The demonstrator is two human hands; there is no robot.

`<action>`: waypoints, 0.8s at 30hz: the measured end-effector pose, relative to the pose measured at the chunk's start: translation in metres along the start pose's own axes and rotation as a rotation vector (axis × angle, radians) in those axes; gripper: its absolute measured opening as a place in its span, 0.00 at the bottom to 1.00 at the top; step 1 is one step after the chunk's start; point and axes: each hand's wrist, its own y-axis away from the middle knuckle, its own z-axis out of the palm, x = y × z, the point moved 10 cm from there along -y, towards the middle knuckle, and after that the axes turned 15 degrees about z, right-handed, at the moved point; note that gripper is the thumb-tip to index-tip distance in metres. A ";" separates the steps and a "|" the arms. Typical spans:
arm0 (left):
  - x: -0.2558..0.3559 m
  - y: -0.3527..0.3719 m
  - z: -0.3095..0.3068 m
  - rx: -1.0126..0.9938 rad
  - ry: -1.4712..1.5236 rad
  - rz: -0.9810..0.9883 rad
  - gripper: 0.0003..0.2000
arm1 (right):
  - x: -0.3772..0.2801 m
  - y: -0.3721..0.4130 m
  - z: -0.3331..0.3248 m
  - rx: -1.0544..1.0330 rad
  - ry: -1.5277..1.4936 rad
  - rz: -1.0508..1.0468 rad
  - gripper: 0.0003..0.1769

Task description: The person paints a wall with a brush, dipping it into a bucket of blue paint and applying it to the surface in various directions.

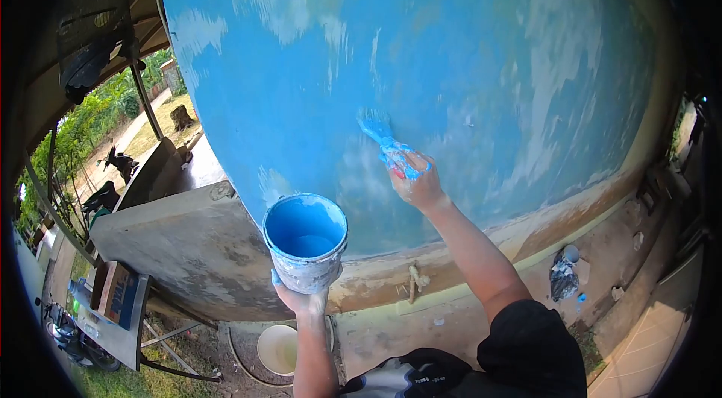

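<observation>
My right hand [415, 178] is wrapped round the handle of a paintbrush [377, 132] smeared with blue paint. The bristles touch the wall [301, 97], which is coated in patchy blue with paler streaks. Lower left of it, my left hand [299, 297] holds a paint bucket [307, 270] from underneath. Blue paint lies inside the bucket, and its outside is crusted with whitish and blue smears. Blue paint also marks the fingers of both hands.
A low concrete wall [180, 247] adjoins at left. Near it stand a table [134, 330] with a cardboard box [119, 294] and a pale bucket [278, 349]. A tap [413, 284] juts from the wall base. A plastic bag [563, 277] lies at right.
</observation>
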 end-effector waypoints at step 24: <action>-0.045 -0.009 0.001 -0.058 0.023 0.016 0.39 | -0.025 -0.019 -0.013 0.020 0.106 -0.376 0.16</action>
